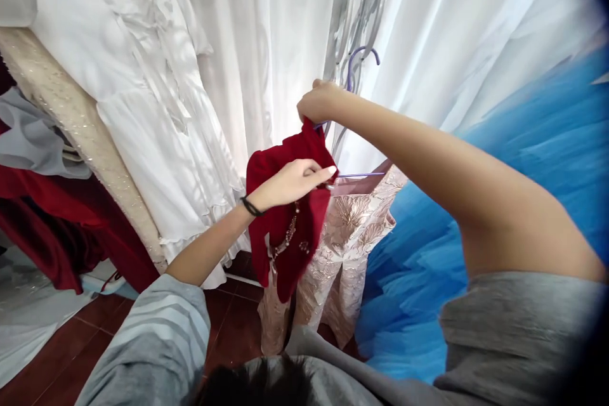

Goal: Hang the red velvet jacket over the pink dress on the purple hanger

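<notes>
A dark red garment with beaded trim hangs from a purple hanger. My right hand is raised and grips the top of the red garment at the hanger's neck. Lower down, my left hand pinches the red fabric where the hanger's bar runs; a black band sits on that wrist. Behind the red piece, a pink floral brocade dress hangs on the same hanger.
White dresses and a white curtain hang at the back and left. A blue tulle gown fills the right. Red and grey clothes hang far left over a dark red tiled floor.
</notes>
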A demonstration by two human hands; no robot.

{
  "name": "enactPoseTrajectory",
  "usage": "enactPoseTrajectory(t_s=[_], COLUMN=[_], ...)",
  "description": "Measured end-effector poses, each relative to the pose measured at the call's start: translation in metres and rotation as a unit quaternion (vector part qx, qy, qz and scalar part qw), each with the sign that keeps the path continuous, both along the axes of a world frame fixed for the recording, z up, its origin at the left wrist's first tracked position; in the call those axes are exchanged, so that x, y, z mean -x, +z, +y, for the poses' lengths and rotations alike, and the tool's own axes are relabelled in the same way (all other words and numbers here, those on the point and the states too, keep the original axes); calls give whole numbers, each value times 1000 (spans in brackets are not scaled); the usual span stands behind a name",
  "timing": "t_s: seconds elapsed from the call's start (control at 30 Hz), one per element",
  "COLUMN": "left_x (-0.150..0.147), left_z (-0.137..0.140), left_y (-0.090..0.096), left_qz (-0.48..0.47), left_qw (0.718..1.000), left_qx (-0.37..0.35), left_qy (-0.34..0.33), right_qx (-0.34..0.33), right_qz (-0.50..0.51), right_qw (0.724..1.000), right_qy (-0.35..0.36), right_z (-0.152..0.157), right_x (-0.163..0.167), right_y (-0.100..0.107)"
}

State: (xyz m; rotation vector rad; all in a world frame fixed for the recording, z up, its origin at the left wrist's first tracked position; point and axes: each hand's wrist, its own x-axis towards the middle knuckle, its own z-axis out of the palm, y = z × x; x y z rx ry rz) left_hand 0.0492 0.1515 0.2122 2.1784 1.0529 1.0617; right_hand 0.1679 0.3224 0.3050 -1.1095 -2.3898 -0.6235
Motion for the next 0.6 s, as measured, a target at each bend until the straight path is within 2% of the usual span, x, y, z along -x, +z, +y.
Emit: enactPoseTrajectory(t_s=[0.07, 0.13, 0.17, 0.23, 0.3, 0.33, 0.4, 0.43, 0.5, 0.57, 0.6], left_x=[4, 8, 9, 9, 9, 10, 14, 18, 25, 29, 29], left_z=[7, 20, 29, 48, 64, 69, 76, 78, 79, 80, 81], left_y=[-14, -19, -20, -20, -19, -19, -16, -13, -7, 1, 6], left_qz=[12, 25, 45, 92, 116, 118, 119, 120, 121, 118, 114], left_qw=[989, 951, 935, 923, 924, 925, 930, 934, 944, 958, 964], left_qx=[-116, -227, -251, -244, -218, -210, -206, -206, -202, -191, -184], left_qy=[85, 207, 248, 282, 292, 293, 281, 267, 229, 180, 154], right_qx=[42, 88, 109, 166, 226, 243, 222, 192, 157, 210, 196], right_qz=[-45, -48, -30, 3, 9, 18, 105, 185, 325, 402, 421], right_qw=[998, 994, 993, 985, 974, 968, 959, 952, 929, 890, 883], right_qy=[-12, -33, -40, -35, 24, 68, 140, 148, 77, -51, -68], right_z=[20, 20, 12, -18, -57, -74, -96, -99, -97, -90, -89], right_x=[-1, 4, 7, 10, -1, -15, -58, -86, -141, -183, -196], right_y=[-11, -10, -5, 13, 36, 46, 55, 52, 27, -17, -43])
